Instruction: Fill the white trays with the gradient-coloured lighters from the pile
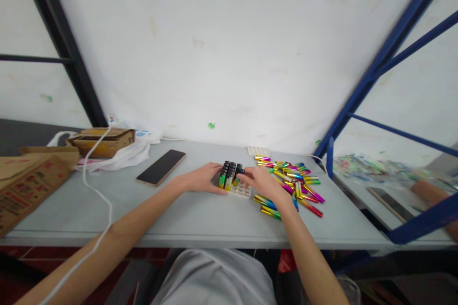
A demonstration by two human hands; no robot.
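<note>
A small white socketed tray (240, 191) lies on the grey table before me. Its left part holds rows of upright black-topped pieces (226, 176) with shiny green and yellow bodies, which look like lighters. Several sockets at its front right stand bare. My left hand (204, 178) grips the tray's left side, thumb at the front corner and fingers at the back. My right hand (260, 181) is over the right side, thumb and fingers closed on a dark-topped lighter (240, 171); its lower part is hard to make out.
Shiny multicoloured tubes (296, 181) lie in a loose pile to the right. Another white tray (258, 151) is near the wall. A phone (161, 167), cardboard boxes (36, 181) and a white plastic bag (125, 156) are at left. A white cable (107, 200) hangs across my left forearm.
</note>
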